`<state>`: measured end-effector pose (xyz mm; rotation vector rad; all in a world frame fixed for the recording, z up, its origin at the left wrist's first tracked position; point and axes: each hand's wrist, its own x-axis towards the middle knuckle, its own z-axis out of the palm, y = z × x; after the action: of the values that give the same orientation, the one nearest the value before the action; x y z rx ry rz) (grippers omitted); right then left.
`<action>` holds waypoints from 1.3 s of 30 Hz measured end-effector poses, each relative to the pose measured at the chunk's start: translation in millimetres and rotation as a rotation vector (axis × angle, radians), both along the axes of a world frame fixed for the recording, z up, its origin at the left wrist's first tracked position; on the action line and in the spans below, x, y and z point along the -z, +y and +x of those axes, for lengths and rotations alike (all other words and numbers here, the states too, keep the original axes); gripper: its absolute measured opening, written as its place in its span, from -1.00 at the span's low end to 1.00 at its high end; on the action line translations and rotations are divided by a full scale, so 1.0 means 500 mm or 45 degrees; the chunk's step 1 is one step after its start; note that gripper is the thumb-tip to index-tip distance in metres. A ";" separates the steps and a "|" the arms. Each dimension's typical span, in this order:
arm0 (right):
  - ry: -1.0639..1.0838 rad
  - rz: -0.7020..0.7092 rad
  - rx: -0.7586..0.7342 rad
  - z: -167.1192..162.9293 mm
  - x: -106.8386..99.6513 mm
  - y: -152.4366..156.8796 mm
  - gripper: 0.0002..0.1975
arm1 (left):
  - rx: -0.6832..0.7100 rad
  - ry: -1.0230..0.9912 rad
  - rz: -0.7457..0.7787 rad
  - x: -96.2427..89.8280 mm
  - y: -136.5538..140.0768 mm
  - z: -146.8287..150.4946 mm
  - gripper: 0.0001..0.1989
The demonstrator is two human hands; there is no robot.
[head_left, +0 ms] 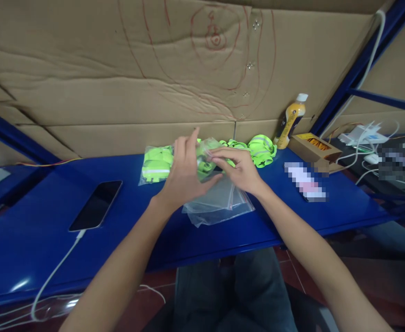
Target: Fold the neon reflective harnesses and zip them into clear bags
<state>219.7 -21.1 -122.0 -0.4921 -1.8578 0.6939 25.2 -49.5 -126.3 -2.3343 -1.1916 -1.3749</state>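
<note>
My right hand (238, 168) pinches the edge of a clear plastic bag (207, 146) between thumb and fingertips. A neon-green strap with a pale reflective stripe shows through that bag. Beside the bag, my left hand (183, 177) has its fingers stretched upward and thumb apart; whether it touches the plastic is hidden. Beneath both hands lies a stack of flat clear zip bags (216, 210). Left of my left hand sits a bagged neon-green strap (157, 165). Loose neon-green straps (261, 150) are bunched behind my right hand.
A dark phone (96, 205) on a white charging cable (57, 269) lies at left on the blue table (129, 230). At right are a bottle (292, 121), an open cardboard box (316, 147), a blurred-out phone (305, 182) and tangled cables. Cardboard (85, 83) stands behind.
</note>
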 end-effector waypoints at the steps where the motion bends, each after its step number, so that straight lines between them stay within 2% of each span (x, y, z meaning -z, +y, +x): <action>1: 0.066 -0.076 -0.008 0.008 -0.005 0.003 -0.67 | 0.057 -0.088 -0.034 -0.007 -0.001 -0.003 0.08; 3: 0.212 -0.183 -0.005 0.019 -0.017 0.000 -0.63 | 0.135 -0.344 -0.172 -0.020 -0.003 -0.007 -0.07; 5: 0.325 -0.222 0.005 0.023 -0.027 -0.010 -0.61 | 0.262 -0.639 -0.474 -0.030 -0.007 -0.003 -0.27; 8: 0.364 -0.219 0.024 0.016 -0.031 -0.021 -0.61 | 0.667 -0.919 -1.093 -0.039 -0.020 0.017 -0.39; 10: 0.361 -0.194 0.044 0.011 -0.027 -0.021 -0.65 | 0.854 -1.020 -1.260 -0.041 -0.028 0.032 -0.47; 12: 0.349 -0.117 0.102 0.011 -0.022 -0.016 -0.71 | 0.852 -1.104 -1.205 -0.037 -0.028 0.041 -0.56; 16: 0.312 0.047 0.192 0.013 -0.015 -0.007 -0.79 | 0.661 -1.222 -0.895 -0.016 -0.005 0.039 -0.69; 17: 0.322 0.010 0.161 0.011 -0.013 -0.006 -0.76 | 0.634 -1.266 -0.824 -0.011 0.002 0.036 -0.72; 19: 0.344 -0.189 0.045 0.004 -0.009 -0.005 -0.58 | 0.640 -1.315 -0.755 -0.001 0.013 0.028 -0.75; 21: 0.332 -0.438 -0.057 -0.006 -0.004 -0.005 -0.48 | 0.648 -1.266 -0.716 0.006 0.017 0.021 -0.74; 23: 0.323 -0.596 -0.084 -0.016 0.002 -0.004 -0.45 | 0.582 -1.163 -0.669 0.012 0.017 0.016 -0.67; 27: 0.480 -0.639 -0.008 -0.029 0.010 -0.007 -0.42 | 0.344 -1.049 -0.524 0.014 0.006 0.026 -0.57; 29: 0.520 -0.616 0.040 -0.032 0.011 -0.009 -0.42 | 0.303 -0.993 -0.527 0.008 -0.003 0.038 -0.56; 32: 0.523 -0.590 0.081 -0.029 0.009 -0.009 -0.43 | 0.398 -1.058 -0.680 -0.006 -0.014 0.050 -0.63; 35: 0.573 -0.704 -0.019 -0.019 0.001 -0.001 -0.46 | 0.564 -1.180 -0.799 -0.013 -0.015 0.044 -0.69; 39: 0.631 -0.879 -0.201 -0.009 -0.005 0.010 -0.53 | 0.689 -1.227 -0.836 -0.011 -0.009 0.028 -0.71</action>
<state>215.3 -16.1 -119.7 -0.5457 -1.1686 1.4361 39.2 -54.0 -120.9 -2.5514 -1.4157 -2.8920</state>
